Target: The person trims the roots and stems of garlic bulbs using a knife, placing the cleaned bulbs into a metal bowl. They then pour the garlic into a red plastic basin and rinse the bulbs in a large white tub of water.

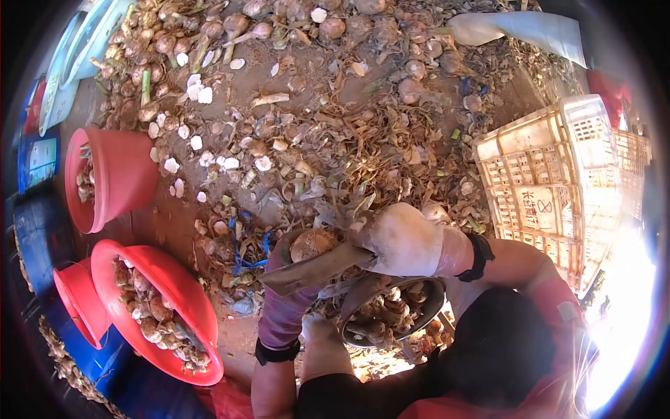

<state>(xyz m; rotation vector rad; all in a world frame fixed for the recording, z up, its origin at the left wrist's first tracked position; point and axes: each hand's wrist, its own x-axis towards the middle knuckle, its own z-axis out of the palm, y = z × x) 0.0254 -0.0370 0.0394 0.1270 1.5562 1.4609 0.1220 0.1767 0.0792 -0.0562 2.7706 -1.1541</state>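
Note:
My left hand [285, 307], in a purplish glove, is closed around a garlic bulb [312, 243], its fingers partly hidden by the blade. A white, soiled glove covers my right hand [405, 237], which grips a wide-bladed knife [314, 271]. The blade slants down to the left across the front of the bulb and over my left hand. Just below my hands, between the legs, sits a dark-rimmed bowl [438, 297] holding several garlic bulbs [391, 314].
Loose garlic bulbs [331, 28] and dry husks [391, 140] cover the ground ahead. To the left are a pink bucket [125, 174], a red basin [202, 314] of garlic and a smaller red bucket [77, 304]. A stained plastic crate [534, 174] stands at right.

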